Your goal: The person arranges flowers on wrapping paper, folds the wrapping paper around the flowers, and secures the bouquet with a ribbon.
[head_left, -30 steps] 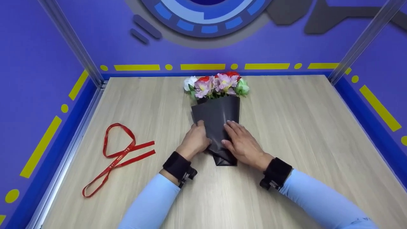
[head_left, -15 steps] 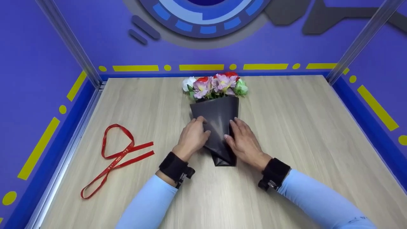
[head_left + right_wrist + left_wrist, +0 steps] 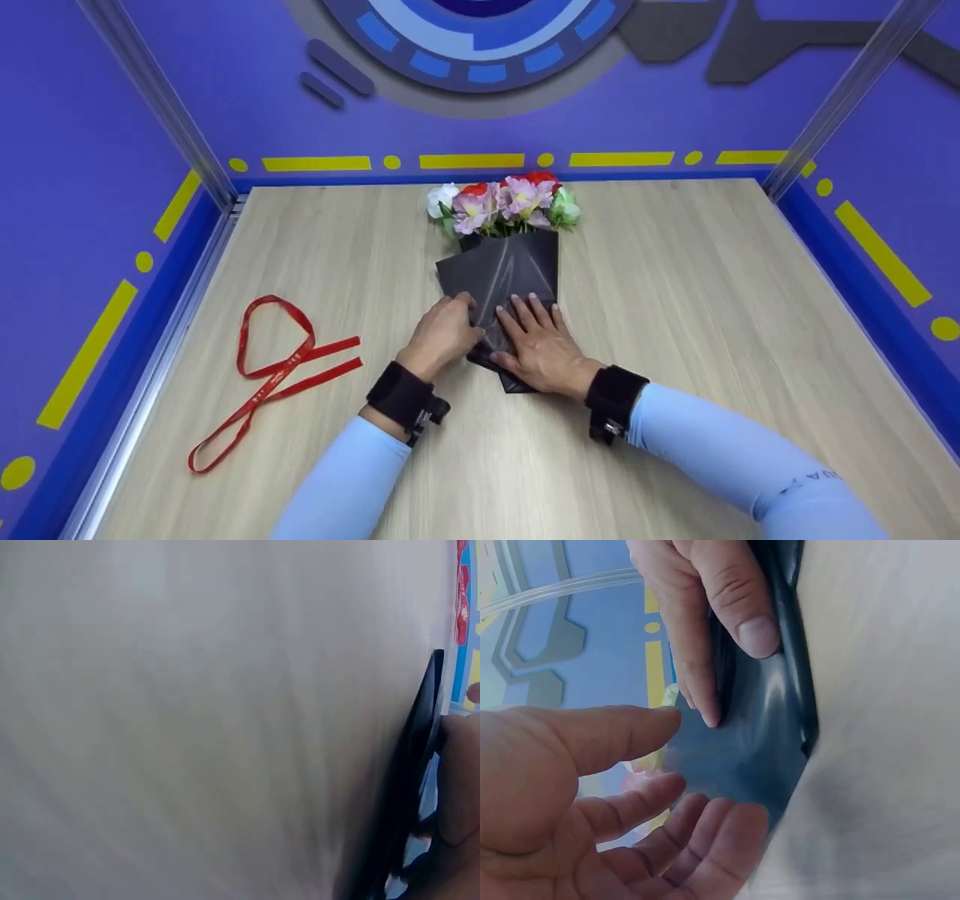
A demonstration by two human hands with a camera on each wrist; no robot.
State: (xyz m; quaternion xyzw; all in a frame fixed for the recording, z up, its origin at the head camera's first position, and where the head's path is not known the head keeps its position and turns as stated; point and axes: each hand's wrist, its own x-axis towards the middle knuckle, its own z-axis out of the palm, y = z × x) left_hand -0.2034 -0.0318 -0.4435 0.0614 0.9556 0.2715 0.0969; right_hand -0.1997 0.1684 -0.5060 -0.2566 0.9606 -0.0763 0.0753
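A bouquet of pink, red, white and green flowers (image 3: pixel 517 201) lies in black wrapping paper (image 3: pixel 499 262) mid-table, blooms toward the back wall. My right hand (image 3: pixel 538 345) rests flat on the front of the wrap, fingers spread and thumb toward its lower part. At the left edge of the paper, my left hand (image 3: pixel 442 334) has its fingers loosely bent against the wrap. In the left wrist view, a gap shows between the thumb and fingers of my left hand (image 3: pixel 652 802), while the right hand (image 3: pixel 712 607) presses from above. The right wrist view catches only the dark wrap edge (image 3: pixel 409 765) and part of a hand.
A looped red ribbon (image 3: pixel 277 367) lies on the wooden table (image 3: pixel 660 262) to the left of the bouquet. Blue-purple panels (image 3: pixel 420 135) with yellow marks enclose the back and sides.
My right hand has moved from the wrap's right edge leftward onto its front, now lying flat. The left hand has slid slightly down the left edge. The paper's upper left corner juts out further.
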